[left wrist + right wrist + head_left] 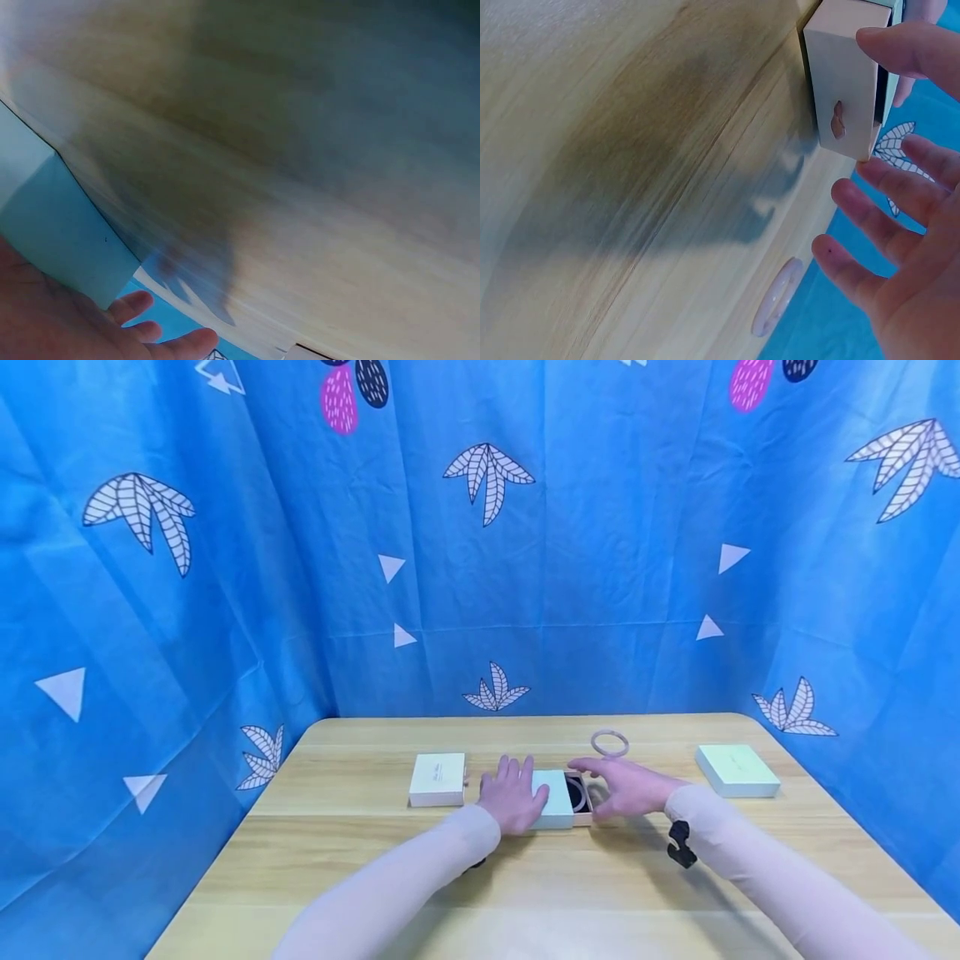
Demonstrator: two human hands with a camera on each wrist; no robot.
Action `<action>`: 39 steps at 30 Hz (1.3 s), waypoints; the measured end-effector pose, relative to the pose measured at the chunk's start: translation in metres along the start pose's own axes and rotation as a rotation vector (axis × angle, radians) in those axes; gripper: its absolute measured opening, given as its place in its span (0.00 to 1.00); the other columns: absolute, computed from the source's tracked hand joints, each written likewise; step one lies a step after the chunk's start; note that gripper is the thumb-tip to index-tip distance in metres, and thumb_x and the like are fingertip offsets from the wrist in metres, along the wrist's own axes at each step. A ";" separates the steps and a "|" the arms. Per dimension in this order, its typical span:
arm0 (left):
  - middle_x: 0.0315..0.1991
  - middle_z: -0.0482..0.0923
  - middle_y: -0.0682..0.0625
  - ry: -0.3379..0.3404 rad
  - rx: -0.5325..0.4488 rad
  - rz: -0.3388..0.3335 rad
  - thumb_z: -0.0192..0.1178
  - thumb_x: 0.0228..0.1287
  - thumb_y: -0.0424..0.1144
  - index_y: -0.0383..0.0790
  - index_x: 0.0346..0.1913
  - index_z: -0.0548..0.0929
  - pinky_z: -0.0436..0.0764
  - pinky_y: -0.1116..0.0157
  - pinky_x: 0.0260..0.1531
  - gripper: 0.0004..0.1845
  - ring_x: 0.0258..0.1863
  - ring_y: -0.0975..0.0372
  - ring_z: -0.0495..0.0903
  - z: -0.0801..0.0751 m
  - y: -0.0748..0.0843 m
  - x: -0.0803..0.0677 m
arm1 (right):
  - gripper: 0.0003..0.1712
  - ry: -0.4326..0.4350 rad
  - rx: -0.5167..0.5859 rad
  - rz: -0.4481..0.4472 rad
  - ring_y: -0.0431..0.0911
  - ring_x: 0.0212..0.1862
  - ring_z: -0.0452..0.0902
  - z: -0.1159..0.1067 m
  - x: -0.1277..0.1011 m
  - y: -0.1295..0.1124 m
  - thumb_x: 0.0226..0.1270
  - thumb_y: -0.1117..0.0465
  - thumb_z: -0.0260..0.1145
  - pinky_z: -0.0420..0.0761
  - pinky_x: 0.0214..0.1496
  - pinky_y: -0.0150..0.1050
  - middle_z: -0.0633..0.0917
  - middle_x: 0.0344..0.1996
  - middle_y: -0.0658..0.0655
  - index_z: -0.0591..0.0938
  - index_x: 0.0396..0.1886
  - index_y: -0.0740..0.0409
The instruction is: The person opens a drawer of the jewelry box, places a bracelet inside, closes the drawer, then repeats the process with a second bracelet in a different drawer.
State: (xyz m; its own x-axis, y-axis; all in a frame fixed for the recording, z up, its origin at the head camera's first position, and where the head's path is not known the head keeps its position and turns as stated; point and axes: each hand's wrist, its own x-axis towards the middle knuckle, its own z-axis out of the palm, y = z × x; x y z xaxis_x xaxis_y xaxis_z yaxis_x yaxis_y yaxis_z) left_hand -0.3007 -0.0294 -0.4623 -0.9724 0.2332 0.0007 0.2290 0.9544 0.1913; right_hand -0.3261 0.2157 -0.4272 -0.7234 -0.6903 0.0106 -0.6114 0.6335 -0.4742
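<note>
A small pale mint box (pixel 553 797) lies on the table with its drawer (pixel 582 814) slid partly out to the right. Inside the drawer, a pale lilac bangle (pixel 576 795) rests on dark lining. My left hand (pixel 512 795) lies over the left part of the sleeve, fingers extended and thumb on top. With thumb and index finger, my right hand (pixel 626 787) pinches the drawer across its width at the front; the other fingers are spread apart. The right wrist view shows a short ribbon tab (pixel 838 120) on the drawer front.
A second pale bangle (pixel 610 743) lies on the table behind the right hand. To the left is a white box (pixel 437 779) with a small tab at its side; a light green box (pixel 737 770) sits at the right. A blue patterned curtain (pixel 585 568) surrounds the table (pixel 360 843).
</note>
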 end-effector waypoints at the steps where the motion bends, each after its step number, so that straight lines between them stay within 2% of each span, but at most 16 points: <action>1: 0.80 0.51 0.40 -0.006 0.005 -0.005 0.28 0.77 0.64 0.44 0.82 0.48 0.54 0.38 0.74 0.40 0.81 0.47 0.45 0.000 0.000 0.000 | 0.50 -0.001 0.000 0.003 0.62 0.67 0.72 0.000 0.000 0.000 0.53 0.60 0.77 0.74 0.65 0.61 0.73 0.71 0.58 0.66 0.76 0.53; 12: 0.81 0.49 0.42 -0.023 0.036 -0.024 0.24 0.75 0.67 0.46 0.82 0.46 0.54 0.39 0.74 0.41 0.81 0.48 0.44 0.002 0.000 0.002 | 0.49 0.001 -0.011 -0.002 0.60 0.67 0.73 0.000 0.001 0.001 0.53 0.59 0.77 0.75 0.65 0.60 0.74 0.70 0.57 0.66 0.76 0.54; 19: 0.81 0.50 0.42 -0.028 0.027 -0.024 0.26 0.76 0.66 0.46 0.82 0.47 0.55 0.39 0.73 0.41 0.81 0.48 0.45 0.001 0.002 0.002 | 0.49 0.017 -0.021 -0.014 0.59 0.66 0.74 0.002 0.001 0.000 0.52 0.59 0.76 0.75 0.65 0.59 0.75 0.69 0.58 0.67 0.75 0.58; 39: 0.81 0.49 0.43 -0.040 0.043 -0.030 0.25 0.76 0.67 0.47 0.82 0.46 0.55 0.39 0.74 0.41 0.81 0.49 0.44 0.000 0.003 0.002 | 0.48 0.016 -0.004 -0.021 0.59 0.67 0.73 0.002 0.001 0.000 0.54 0.58 0.77 0.73 0.67 0.59 0.75 0.69 0.59 0.67 0.75 0.58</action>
State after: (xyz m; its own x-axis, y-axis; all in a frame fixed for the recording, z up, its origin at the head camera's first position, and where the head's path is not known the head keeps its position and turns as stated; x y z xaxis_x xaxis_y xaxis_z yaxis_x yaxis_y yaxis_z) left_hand -0.3019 -0.0259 -0.4614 -0.9766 0.2107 -0.0439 0.2022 0.9681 0.1483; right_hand -0.3264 0.2147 -0.4290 -0.7158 -0.6975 0.0347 -0.6276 0.6208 -0.4698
